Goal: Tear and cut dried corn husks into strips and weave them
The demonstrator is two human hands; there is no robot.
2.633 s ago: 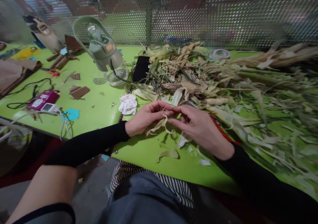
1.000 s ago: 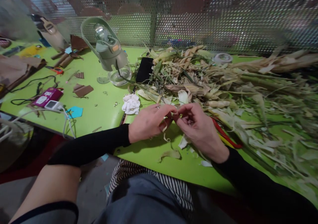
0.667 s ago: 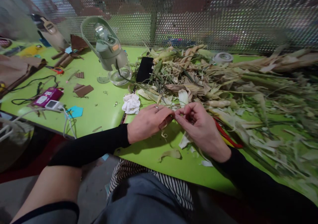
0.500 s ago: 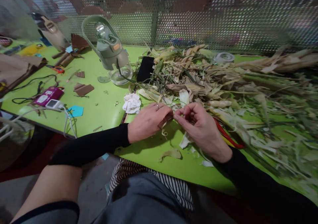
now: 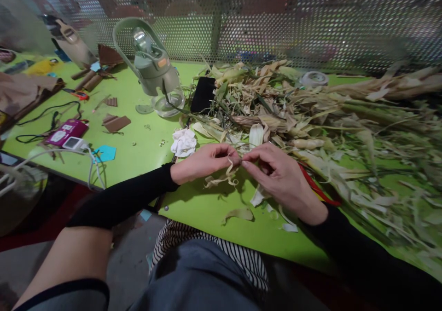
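Note:
My left hand (image 5: 207, 163) and my right hand (image 5: 281, 177) meet fingertip to fingertip above the green table's front edge. Both are closed in a pinch on a thin strip of corn husk (image 5: 228, 175), whose curled pale ends hang below the left fingers. The part between the fingertips is mostly hidden. Just under the hands lies a loose husk scrap (image 5: 239, 214). Beside the right wrist is a red-handled tool (image 5: 319, 187), partly covered by that hand. A crumpled white tissue (image 5: 183, 142) sits beyond my left wrist.
A heap of dry corn husks (image 5: 276, 104) spreads across the right side, with a black phone (image 5: 203, 95) and a tape roll (image 5: 313, 78) at its edges. A green-lidded bottle (image 5: 154, 74) stands behind. Leftward lie a purple device (image 5: 67, 132) with cables and cardboard scraps (image 5: 116, 123).
My left hand has rolled over, so its thumb side now shows. More of the curled husk strip hangs in view below it. The right hand stays nearly in place.

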